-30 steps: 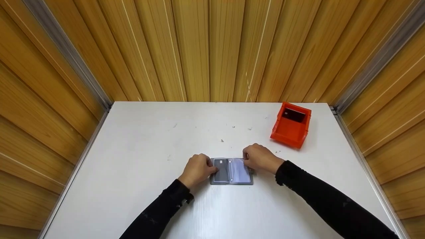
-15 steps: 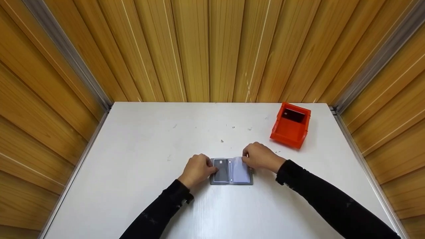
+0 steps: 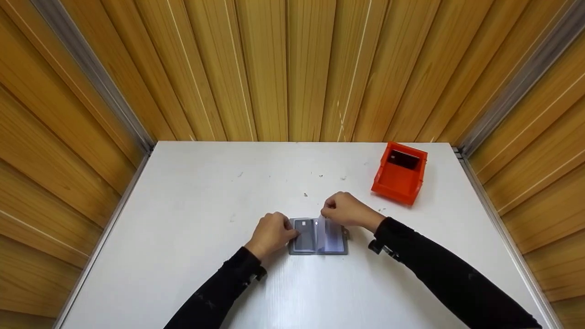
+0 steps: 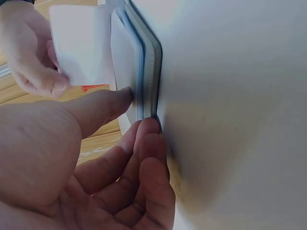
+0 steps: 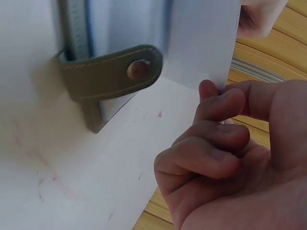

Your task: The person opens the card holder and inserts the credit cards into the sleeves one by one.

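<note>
A grey card holder [image 3: 346,251] lies spread on the white table, its clear sleeve pages showing. Under the left page is a dark card with a small light square [image 3: 304,223]. My left hand [image 3: 271,233] pinches the holder's left edge, thumb over the pages and fingertips at the cover [image 4: 154,62]. Between thumb and index finger, my right hand [image 3: 346,209] grips the top outer corner of a clear sleeve page [image 5: 201,43], which stands up off the right side. A strap with a snap button [image 5: 108,74] sticks out from the holder's right edge.
At the back right of the table [image 3: 219,183] sits a red plastic bin [image 3: 398,179] with a dark card [image 3: 404,159] in its far end. Wood-patterned walls [image 3: 311,68] enclose the table at the back and both sides.
My right hand has moved up and to the left, lifting the sleeve page off the right side and toward the middle of the holder. The left hand has stayed in place.
</note>
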The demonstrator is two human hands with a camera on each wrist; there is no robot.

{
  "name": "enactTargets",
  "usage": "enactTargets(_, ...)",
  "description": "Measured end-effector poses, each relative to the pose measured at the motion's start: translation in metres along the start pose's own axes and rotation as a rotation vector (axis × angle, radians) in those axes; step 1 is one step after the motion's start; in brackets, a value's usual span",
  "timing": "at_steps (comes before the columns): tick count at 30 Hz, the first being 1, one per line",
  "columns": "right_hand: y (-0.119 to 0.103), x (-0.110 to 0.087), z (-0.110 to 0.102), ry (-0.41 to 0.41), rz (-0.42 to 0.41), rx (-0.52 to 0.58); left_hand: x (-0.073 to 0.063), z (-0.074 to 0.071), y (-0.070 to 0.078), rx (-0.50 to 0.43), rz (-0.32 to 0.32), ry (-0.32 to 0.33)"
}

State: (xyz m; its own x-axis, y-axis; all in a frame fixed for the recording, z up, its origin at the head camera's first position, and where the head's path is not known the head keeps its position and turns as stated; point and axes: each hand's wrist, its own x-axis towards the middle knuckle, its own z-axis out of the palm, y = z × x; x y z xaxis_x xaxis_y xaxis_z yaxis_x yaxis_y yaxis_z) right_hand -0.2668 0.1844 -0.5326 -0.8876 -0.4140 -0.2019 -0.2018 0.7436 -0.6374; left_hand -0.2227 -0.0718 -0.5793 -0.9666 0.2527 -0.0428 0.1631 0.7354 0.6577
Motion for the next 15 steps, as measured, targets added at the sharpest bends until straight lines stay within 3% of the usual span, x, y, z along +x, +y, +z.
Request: enactTargets(15, -0.019, 0.025, 0.026, -0.006, 0.016, 0.055, 0.000, -0.003, -0.001, 0.006, 0.023, -0.008)
